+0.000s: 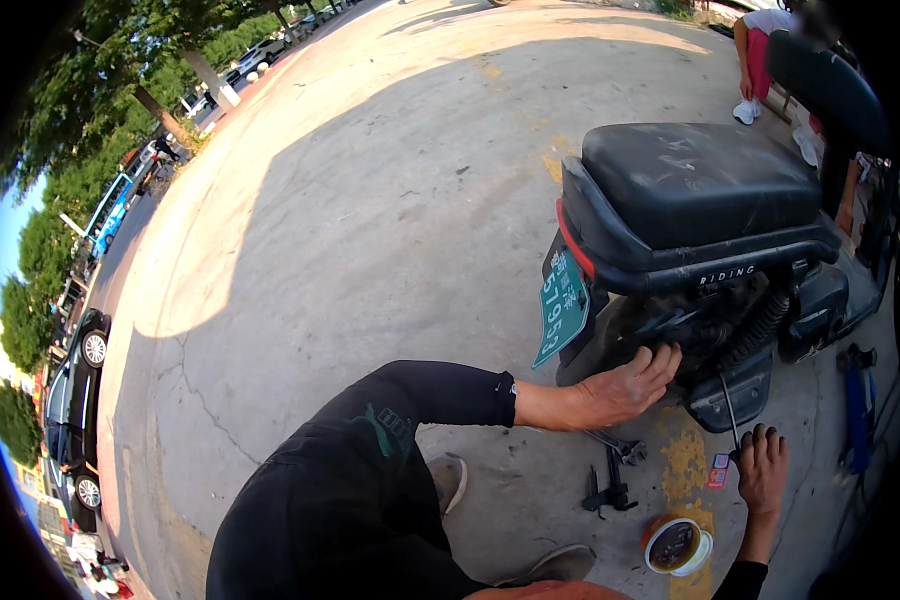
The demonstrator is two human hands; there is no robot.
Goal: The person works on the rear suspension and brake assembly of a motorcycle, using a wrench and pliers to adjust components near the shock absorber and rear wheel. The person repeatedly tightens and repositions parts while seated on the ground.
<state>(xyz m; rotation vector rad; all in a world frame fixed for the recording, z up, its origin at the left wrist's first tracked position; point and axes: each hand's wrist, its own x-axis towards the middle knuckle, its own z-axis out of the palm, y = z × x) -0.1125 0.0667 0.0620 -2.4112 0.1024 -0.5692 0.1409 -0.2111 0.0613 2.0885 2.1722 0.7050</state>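
Observation:
A black electric scooter (705,190) stands at the right, its rear end toward me. My left hand (630,385) reaches to the dark rear wheel area (660,325), its fingers curled at the lower side; what they grip is hidden in shadow. Closed around the dark handle of a long, thin screwdriver (730,410) is my right hand (763,468). The metal shaft slants up to a dark flat part (745,395) below the shock absorber (765,325). Its tip cannot be made out clearly.
On the concrete below my left hand lie an adjustable wrench (630,452) and a black clamp-like tool (610,490). A bowl of dark liquid (675,545) sits near my feet. Small red and blue patches (718,470) lie nearby. A blue tool (855,410) and another person (755,60) are at the right.

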